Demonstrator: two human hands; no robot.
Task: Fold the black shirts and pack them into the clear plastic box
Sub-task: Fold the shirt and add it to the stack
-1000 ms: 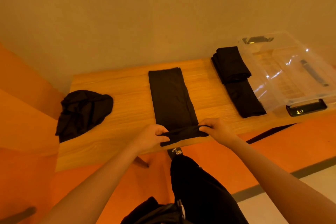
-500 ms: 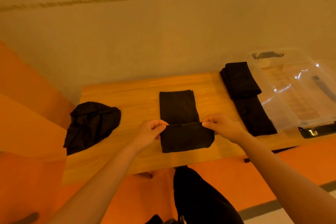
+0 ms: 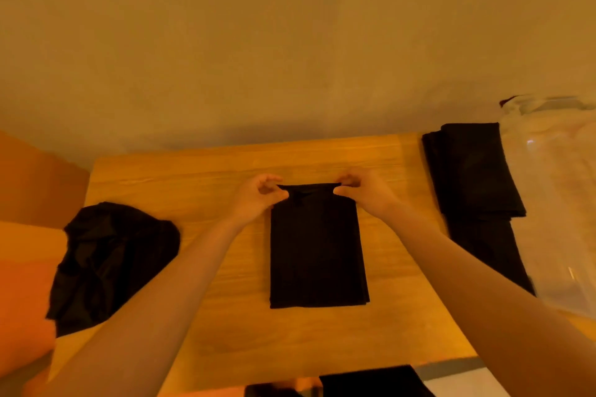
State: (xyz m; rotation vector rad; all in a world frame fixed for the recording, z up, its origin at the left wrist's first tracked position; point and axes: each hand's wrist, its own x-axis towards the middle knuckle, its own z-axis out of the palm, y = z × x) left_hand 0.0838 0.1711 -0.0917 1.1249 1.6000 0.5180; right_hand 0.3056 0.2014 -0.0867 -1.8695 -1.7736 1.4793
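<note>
Item: folded black shirt (image 3: 317, 251), now halved; we carried its near hem to twelve o'clock. Left hand (image 3: 258, 200) and right hand (image 3: 364, 192) fingers pinch the far corners. Crumpled shirt (image 3: 109, 261) at nine o'clock awaits folding.

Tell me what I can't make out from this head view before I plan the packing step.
- Clear plastic box: cut off by the right edge and blurred; its contents are unreadable.
- Folded shirts beside it: black on black, so their count is unclear.
- Crumpled shirt: one garment or several, unclear.
- Far corners of the centre shirt: covered by the left hand and right hand.
</note>
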